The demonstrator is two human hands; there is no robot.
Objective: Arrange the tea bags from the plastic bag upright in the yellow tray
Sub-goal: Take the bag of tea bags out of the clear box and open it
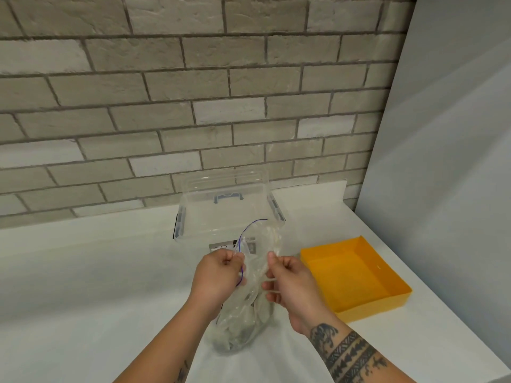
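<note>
Both hands, left hand (218, 275) and right hand (290, 283), pinch the plastic bag (243, 324) between them, tea bags (257, 313) inside; the yellow tray (356, 275) sits on the worktop (96, 286) just right of the right hand.

You face brick wall (193, 78): grey and white bricks, dark lines between them. Below it, white worktop (83, 272) runs left to right in front of you. Low white lip (318, 189) stands along back of worktop, touching bricks. On your right, smooth pale wall (456, 134), plain, meets worktop edge. Light soft and even; faint shadows on worktop.
</note>
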